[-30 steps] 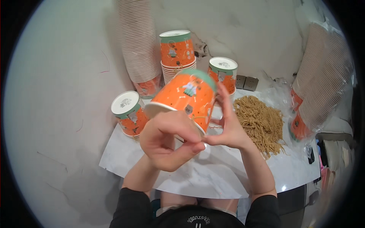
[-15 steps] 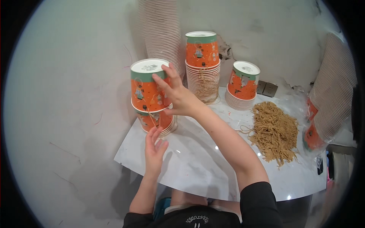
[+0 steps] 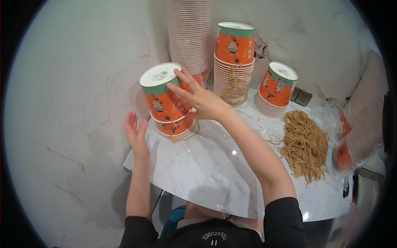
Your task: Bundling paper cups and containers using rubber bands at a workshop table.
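Observation:
An orange paper cup [image 3: 162, 101] with a green band and white base stands upside down, tilted, on a short stack of like cups [image 3: 177, 129]. My right hand [image 3: 204, 99] grips its right side, fingertips near the base and thumb by the rim. Left of the cup, my left hand [image 3: 137, 134] is open and apart from it, with nothing seen in it. Tan string [image 3: 182, 139] hangs loose around the lower cups' rims. On the table to the right lies a heap of tan strings [image 3: 306, 144].
Behind stand a tall stack of white-rimmed cups [image 3: 188, 37], a medium stack [image 3: 235, 80] with string on it, and a short stack [image 3: 276, 89]. Bagged cups [image 3: 359, 124] lean at the right. The marble-patterned table [image 3: 215, 173] has its edge near my body.
My left hand has left the string at the cup's front and moved left. The upper cup now tilts, still in my right hand. The view has shifted slightly.

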A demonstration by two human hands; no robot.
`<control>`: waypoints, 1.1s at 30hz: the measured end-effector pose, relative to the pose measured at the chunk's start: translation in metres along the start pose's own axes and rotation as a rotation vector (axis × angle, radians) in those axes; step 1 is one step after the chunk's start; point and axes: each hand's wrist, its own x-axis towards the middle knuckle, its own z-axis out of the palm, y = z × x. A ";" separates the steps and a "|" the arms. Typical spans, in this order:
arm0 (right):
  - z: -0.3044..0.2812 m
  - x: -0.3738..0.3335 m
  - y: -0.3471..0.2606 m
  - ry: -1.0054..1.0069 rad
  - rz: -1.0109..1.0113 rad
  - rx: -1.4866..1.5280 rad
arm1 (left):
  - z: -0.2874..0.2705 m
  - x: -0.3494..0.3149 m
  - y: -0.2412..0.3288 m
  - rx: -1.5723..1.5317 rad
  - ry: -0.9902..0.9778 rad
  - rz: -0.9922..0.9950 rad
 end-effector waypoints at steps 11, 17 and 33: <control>0.024 -0.043 -0.018 -0.079 0.413 0.200 | 0.005 0.052 -0.044 0.044 -0.324 0.021; 0.070 -0.082 -0.024 0.027 0.639 0.412 | 0.002 0.053 -0.049 -0.022 -0.475 -0.030; 0.080 -0.117 -0.007 0.261 0.873 0.463 | 0.061 0.021 -0.080 0.033 -0.647 -0.044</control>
